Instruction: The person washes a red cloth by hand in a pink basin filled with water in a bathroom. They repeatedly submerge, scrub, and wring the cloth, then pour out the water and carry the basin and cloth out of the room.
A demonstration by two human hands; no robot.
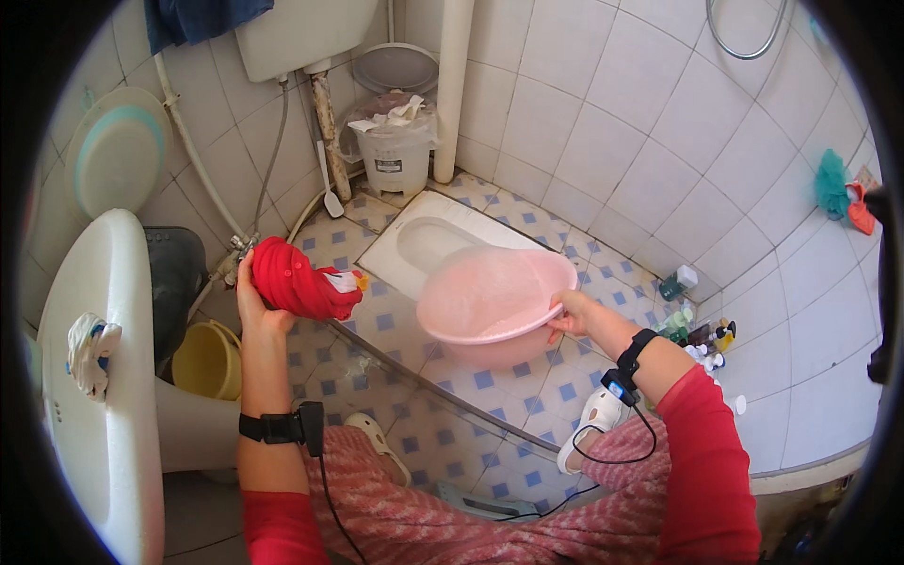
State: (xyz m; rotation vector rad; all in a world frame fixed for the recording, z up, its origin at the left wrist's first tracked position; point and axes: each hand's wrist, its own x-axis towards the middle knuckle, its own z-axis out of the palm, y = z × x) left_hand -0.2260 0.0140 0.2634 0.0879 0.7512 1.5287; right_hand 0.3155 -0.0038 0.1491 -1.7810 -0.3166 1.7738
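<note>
My left hand (pixel 260 304) holds a twisted, wrung bundle of red cloth (pixel 293 279), with a white and yellow patch showing at its right end. In my right hand (pixel 575 314) is the rim of a pink plastic basin (pixel 494 346), which is tilted over the edge of the white squat toilet (pixel 438 219). The basin's inside looks wet or blurred; whether water remains in it I cannot tell. The red bundle is to the left of the basin, apart from it. Both wrists wear black straps with small devices and cables.
The white washbasin (pixel 138 424) stands at left with a white cloth (pixel 94 353) on it, a yellow bucket (pixel 208 360) beside its pedestal. A lined waste bin (pixel 395 159) is in the back corner. Bottles (pixel 696 335) line the right wall. A raised sill (pixel 438 388) crosses the floor.
</note>
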